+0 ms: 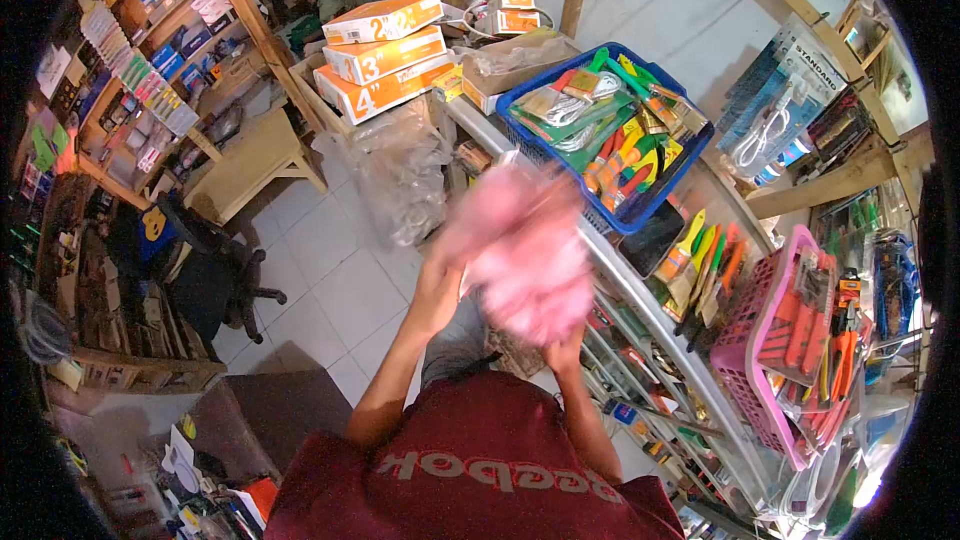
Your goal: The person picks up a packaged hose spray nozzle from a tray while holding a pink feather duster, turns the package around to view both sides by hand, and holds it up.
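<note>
A pink cloth (530,260), smeared by motion and bunched up, hangs in front of my chest between both hands. My left hand (437,290) grips its left side, where a whitish edge shows by the fingers. Below its lower right edge, my right hand (567,345) holds the cloth, with most of the fingers hidden behind it. Just beyond the cloth, a blue basket (640,225) on the glass counter holds paintbrushes and green-backed packs.
Orange-and-white boxes (385,70) are stacked at the back, with a clear plastic bag (400,175) below them. On the right, a pink basket (745,380) of tools stands beside several loose paintbrushes (690,260). A black chair (215,275) is at left.
</note>
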`<state>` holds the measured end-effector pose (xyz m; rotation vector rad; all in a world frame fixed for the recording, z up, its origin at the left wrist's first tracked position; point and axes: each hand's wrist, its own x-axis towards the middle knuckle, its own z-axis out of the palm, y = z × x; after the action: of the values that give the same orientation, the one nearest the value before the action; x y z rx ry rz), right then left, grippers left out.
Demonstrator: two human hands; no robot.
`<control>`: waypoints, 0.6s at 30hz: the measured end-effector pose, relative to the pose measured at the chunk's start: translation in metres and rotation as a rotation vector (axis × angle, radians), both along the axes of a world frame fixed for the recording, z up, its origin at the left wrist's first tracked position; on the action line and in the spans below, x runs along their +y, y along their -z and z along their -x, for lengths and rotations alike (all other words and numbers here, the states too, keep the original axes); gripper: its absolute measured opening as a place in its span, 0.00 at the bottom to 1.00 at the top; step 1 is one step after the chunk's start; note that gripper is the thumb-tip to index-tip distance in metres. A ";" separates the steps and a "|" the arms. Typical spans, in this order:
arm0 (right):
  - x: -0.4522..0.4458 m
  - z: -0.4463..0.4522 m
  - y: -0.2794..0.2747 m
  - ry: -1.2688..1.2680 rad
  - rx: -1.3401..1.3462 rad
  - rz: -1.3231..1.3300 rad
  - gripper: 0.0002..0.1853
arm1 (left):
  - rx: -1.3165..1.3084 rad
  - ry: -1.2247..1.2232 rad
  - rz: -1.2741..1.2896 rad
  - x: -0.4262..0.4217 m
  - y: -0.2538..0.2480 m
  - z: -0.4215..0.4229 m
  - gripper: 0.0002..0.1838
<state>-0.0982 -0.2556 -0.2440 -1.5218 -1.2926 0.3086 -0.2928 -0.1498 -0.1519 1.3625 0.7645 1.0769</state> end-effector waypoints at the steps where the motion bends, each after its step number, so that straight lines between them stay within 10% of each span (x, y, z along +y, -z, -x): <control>1: -0.003 -0.004 -0.014 -0.065 -0.116 -0.045 0.13 | -0.089 0.040 -0.016 0.004 0.016 0.011 0.25; 5: -0.013 -0.027 -0.003 -0.139 -0.250 0.032 0.10 | -0.342 0.254 0.024 0.022 0.005 0.030 0.24; 11: -0.026 -0.054 0.095 0.057 0.160 0.040 0.23 | 0.175 0.152 -0.045 0.000 -0.057 0.018 0.26; 16: -0.017 -0.059 0.026 -0.418 -0.276 0.447 0.20 | 0.386 0.073 -0.454 0.002 -0.053 0.024 0.25; 18: -0.015 -0.053 0.053 -0.235 0.115 0.264 0.17 | 0.377 0.065 -0.390 0.000 -0.059 0.023 0.24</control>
<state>-0.0454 -0.2704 -0.2967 -1.5449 -1.3802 0.7325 -0.3158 -0.1498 -0.0933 1.9465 0.7992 0.9598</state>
